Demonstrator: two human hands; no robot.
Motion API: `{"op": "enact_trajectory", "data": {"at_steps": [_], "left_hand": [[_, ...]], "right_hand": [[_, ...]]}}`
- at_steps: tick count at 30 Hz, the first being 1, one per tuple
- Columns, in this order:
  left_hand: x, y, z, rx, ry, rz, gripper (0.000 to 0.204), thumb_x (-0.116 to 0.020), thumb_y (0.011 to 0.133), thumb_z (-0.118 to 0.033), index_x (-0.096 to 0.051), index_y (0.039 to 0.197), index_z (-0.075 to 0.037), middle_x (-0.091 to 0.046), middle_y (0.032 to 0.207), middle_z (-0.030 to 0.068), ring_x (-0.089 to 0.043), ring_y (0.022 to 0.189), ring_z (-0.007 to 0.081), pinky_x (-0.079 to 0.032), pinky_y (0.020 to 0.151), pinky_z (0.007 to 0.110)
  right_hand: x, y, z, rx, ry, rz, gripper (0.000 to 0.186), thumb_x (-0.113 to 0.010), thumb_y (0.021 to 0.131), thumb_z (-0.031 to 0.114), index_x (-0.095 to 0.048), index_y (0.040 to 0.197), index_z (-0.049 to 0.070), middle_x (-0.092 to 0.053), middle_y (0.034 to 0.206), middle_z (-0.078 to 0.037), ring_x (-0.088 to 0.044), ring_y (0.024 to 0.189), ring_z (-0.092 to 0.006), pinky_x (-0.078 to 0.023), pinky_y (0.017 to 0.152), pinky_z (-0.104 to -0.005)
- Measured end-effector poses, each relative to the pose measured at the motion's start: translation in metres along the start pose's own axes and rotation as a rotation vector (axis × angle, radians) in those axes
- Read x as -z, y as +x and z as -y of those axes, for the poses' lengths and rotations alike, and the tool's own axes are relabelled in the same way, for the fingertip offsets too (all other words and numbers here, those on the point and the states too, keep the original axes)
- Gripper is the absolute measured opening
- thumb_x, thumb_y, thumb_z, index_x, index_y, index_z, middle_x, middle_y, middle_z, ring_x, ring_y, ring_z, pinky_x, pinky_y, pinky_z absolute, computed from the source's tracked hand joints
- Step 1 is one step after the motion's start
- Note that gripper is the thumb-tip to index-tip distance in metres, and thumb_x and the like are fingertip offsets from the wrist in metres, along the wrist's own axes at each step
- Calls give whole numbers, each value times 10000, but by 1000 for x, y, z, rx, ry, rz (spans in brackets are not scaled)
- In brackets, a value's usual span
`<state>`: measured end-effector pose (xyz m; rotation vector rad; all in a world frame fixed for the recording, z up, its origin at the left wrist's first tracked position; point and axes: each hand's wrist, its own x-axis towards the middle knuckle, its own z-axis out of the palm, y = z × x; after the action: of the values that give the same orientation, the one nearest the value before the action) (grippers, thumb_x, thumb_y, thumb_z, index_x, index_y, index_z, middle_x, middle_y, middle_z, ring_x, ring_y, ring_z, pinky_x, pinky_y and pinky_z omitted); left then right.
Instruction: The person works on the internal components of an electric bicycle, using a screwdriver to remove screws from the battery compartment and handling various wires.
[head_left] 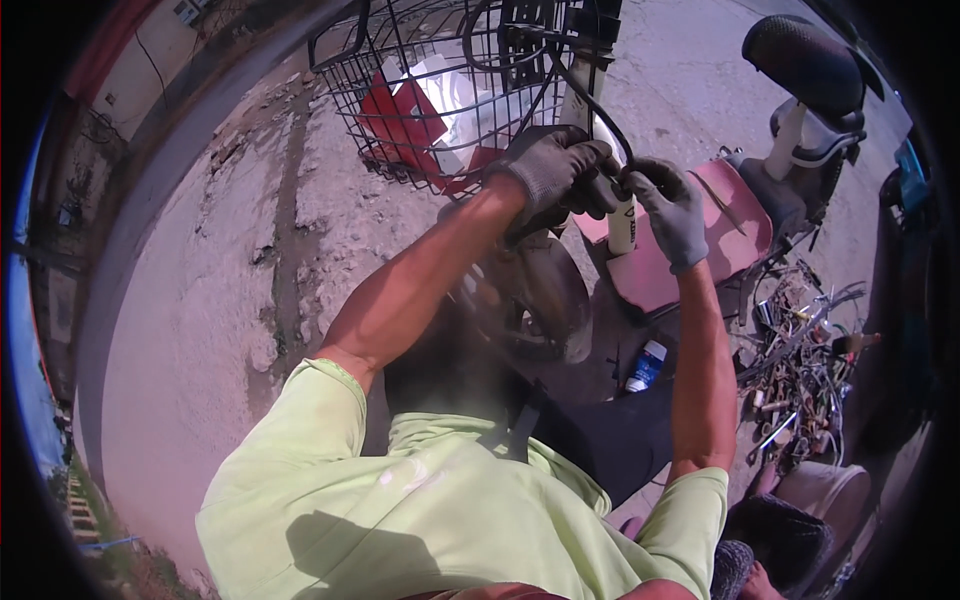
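Both my hands wear grey gloves and work close together at the white steering column (pixel 621 228) of a small scooter. My right hand (pixel 672 208) pinches a black cable (pixel 605 112) that curves down from the handlebar area. Just left of it, my left hand (pixel 548 168) is closed, its fingers curled beside the column. What it grips is hidden by the glove and dark parts below. Beyond my left hand, a black wire basket (pixel 345 82) holds a red box (pixel 410 118) and bright white sheets or packaging.
A pinkish footboard (pixel 735 255) and black seat (pixel 805 65) lie to the right. On the ground are a blue-and-white bottle (pixel 647 365), a heap of tools and wires (pixel 795 400) and a pale bucket (pixel 825 490). A dark-clothed person shows partly at lower right. Rough concrete stretches left.
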<state>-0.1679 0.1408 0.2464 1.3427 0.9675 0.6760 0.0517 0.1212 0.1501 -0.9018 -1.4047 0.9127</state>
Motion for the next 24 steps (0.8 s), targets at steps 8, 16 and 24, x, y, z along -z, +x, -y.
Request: {"op": "enact_trajectory", "data": {"at_steps": [8, 16, 24], "left_hand": [[-7, -4, 0, -102, 22, 108, 314, -640, 1011, -245, -655, 1177, 21, -743, 1009, 143, -740, 824, 221, -596, 716, 317], [-17, 2, 8, -27, -12, 70, 300, -511, 1074, -250, -651, 1169, -3, -741, 1007, 175, -738, 764, 220, -587, 641, 321], [-3, 3, 35, -162, -258, 121, 389, -463, 1087, -275, -667, 1151, 51, -650, 697, 88, -659, 668, 206, -603, 726, 359]], "right_hand": [[42, -224, -102, -738, -96, -128, 264, -676, 940, 198, -727, 1104, -2, -692, 918, -26, -612, 834, -92, -498, 748, -260], [30, -271, -301, -1128, -308, -44, 429, -638, 986, 262, -567, 1377, 102, -691, 905, -82, -675, 741, -178, -531, 550, -319], [26, -247, -351, -986, 124, -236, 300, -617, 976, 116, -649, 1275, 117, -712, 1018, -107, -684, 699, -213, -558, 553, -355]]}}
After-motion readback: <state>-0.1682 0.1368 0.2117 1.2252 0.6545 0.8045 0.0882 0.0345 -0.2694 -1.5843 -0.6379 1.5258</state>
